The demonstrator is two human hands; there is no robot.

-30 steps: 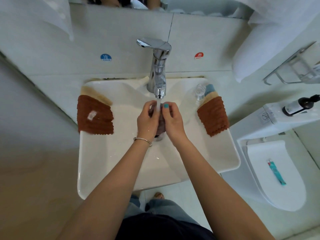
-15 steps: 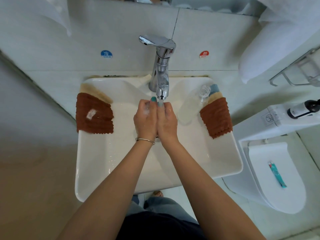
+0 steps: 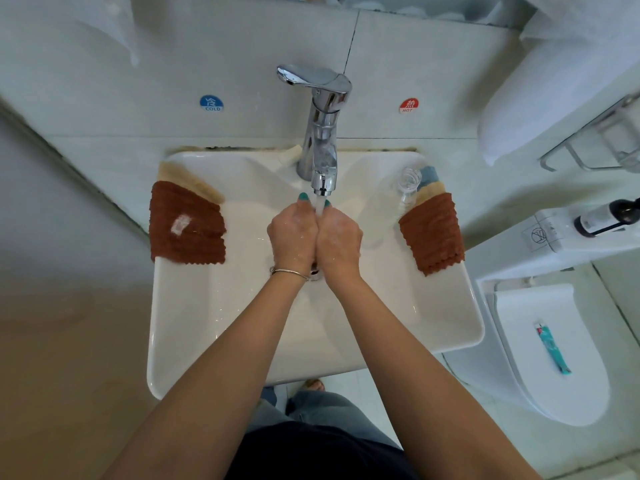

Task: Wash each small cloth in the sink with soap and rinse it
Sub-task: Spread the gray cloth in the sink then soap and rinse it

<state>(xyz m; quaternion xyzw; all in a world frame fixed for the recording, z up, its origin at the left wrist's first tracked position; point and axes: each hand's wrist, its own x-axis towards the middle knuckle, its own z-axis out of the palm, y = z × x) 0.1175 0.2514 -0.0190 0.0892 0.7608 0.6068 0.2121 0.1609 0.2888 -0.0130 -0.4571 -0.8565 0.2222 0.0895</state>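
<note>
The left hand [image 3: 292, 233] and right hand [image 3: 339, 237] now press side by side under the tap [image 3: 323, 140], closer than a second ago, when a dark cloth showed between them. That cloth is hidden now, so whether the curled fingers grip it cannot be told. Both wrists bend down, knuckles up, water streaming between the thumbs. Two brown cloths lie on the sink [image 3: 214, 327] rim: one brown cloth [image 3: 187, 225] left of the hands, another brown cloth [image 3: 433, 232] to their right. One clear bottle [image 3: 388, 206] lies beside the right cloth.
</note>
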